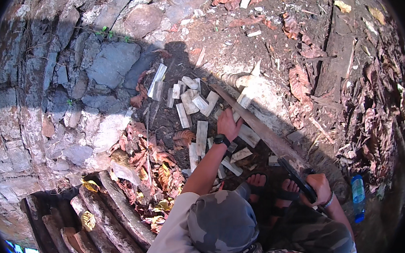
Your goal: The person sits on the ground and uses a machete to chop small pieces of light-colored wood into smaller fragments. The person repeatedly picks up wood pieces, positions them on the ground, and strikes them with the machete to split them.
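My left hand, with a dark watch on its wrist, reaches down among pale wooden blocks. Its fingers are curled at the near edge of a long brown plank; what they grip is hidden under them. The plank slants from the blocks down toward my right hand. That hand, with a metal band at its wrist, is closed around a long, narrow black tool beside the plank's near end. The tool's kind is not clear from here. More pieces of wood lie around my left wrist.
Sandalled feet stand just below the blocks, near camouflage cloth. A blue-capped plastic bottle is at the right. Stacked logs lie lower left, below a rough stone wall. Dry leaves litter the ground.
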The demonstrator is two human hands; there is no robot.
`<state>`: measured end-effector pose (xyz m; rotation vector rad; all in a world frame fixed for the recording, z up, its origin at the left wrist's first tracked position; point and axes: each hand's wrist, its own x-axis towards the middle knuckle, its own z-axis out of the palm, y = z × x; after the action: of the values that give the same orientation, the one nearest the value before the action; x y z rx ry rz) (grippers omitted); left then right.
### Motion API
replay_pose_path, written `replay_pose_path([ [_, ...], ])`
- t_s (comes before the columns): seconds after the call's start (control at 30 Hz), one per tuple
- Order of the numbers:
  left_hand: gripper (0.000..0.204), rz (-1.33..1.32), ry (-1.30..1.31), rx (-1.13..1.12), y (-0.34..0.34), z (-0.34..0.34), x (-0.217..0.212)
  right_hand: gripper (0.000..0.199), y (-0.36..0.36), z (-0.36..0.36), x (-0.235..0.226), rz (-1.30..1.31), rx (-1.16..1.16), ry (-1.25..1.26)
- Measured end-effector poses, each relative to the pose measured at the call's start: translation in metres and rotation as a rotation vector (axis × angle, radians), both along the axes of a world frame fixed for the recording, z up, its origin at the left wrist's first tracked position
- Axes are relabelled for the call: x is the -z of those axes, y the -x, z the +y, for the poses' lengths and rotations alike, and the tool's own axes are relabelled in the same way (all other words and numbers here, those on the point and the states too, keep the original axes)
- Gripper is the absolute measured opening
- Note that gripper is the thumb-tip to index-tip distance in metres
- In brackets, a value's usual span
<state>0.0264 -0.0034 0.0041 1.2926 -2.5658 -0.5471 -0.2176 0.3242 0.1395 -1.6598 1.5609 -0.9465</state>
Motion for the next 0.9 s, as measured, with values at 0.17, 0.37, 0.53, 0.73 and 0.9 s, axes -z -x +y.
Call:
replay_pose_path([
  [0.17,0.044,0.042,0.059,0.011,-0.014,-0.006,0.018,0.028,-0.017,-0.064,0.003,-0.016,-0.063,-0.008],
  [0.37,0.046,-0.087,0.041,0.122,-0.003,-0.001,0.006,0.027,-0.028,-0.036,0.018,-0.084,-0.001,-0.012],
  [0.53,0.046,-0.015,0.022,-0.034,-0.005,0.005,0.019,0.025,-0.034,-0.054,0.014,0.006,-0.016,0.042],
  [0.73,0.046,0.068,-0.038,-0.131,-0.003,0.003,0.017,0.023,0.005,-0.072,0.008,-0.046,0.08,0.084],
  [0.9,0.051,-0.06,-0.11,-0.119,0.009,0.006,-0.02,0.023,-0.013,-0.036,0.022,-0.17,0.256,0.119],
])
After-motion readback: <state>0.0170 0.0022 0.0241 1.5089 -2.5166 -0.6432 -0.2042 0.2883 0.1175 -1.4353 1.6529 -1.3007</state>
